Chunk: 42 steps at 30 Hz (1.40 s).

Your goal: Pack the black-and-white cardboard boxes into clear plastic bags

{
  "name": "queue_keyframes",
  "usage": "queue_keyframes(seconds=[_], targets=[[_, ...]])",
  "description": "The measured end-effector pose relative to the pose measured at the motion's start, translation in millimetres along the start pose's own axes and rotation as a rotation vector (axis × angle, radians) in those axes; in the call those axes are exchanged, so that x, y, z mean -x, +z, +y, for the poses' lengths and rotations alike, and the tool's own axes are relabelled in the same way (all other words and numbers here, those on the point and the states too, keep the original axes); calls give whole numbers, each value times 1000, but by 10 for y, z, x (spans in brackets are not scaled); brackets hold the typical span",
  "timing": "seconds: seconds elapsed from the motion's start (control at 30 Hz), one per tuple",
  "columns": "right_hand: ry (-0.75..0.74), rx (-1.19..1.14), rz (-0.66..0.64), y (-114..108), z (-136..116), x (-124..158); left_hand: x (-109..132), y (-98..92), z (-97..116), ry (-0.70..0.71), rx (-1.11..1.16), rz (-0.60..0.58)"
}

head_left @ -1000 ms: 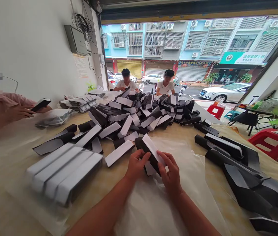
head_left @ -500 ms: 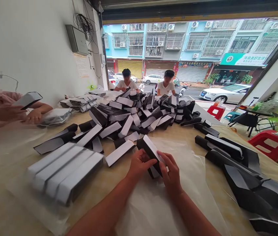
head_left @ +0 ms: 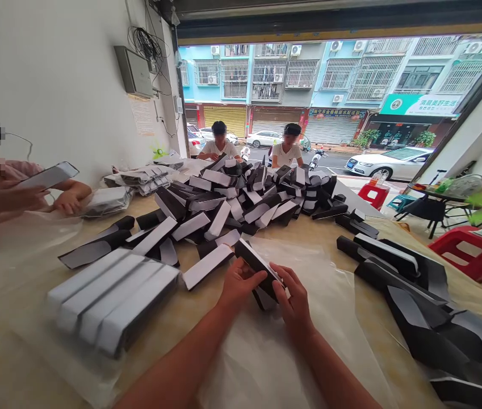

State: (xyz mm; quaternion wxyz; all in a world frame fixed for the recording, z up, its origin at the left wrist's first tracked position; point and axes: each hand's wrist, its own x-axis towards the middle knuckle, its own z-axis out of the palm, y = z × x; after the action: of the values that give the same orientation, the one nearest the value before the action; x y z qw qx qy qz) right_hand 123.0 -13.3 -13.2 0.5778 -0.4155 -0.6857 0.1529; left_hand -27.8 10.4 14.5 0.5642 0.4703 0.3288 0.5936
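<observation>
Both my hands hold one long black and white carton [head_left: 254,260] just above the table. My left hand [head_left: 237,282] grips its near left side with the thumb on top. My right hand [head_left: 292,296] pinches its near end, fingers curled over the flap. The carton tilts up and away toward a big heap of like cartons [head_left: 241,196] in the middle of the table. A clear plastic sheet [head_left: 266,352] lies under my hands.
A bagged row of finished boxes [head_left: 110,301] lies at my left. Flat black carton blanks [head_left: 419,289] spread at the right. A person at far left holds a box [head_left: 49,175]. Two people sit beyond the heap. Red stools [head_left: 470,250] stand outside at the right.
The carton has turned in my hands so its white face shows less and its edge faces me. The person at left raised and turned their box.
</observation>
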Motion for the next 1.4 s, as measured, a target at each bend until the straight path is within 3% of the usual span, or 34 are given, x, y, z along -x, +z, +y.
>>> queue_keyframes(seconds=[0.23,0.87,1.13,1.4], targets=[[42,-48,15,4,5,6,50,-7,-75,-57,-119,-183],[55,-17,10,1,21,11,64,-7,-50,-86,-231,-102],[51,7,6,0,-3,4,87,39,71,-56,-249,-110],[53,4,-13,-15,-36,7,119,25,-75,-126,-128,-238]])
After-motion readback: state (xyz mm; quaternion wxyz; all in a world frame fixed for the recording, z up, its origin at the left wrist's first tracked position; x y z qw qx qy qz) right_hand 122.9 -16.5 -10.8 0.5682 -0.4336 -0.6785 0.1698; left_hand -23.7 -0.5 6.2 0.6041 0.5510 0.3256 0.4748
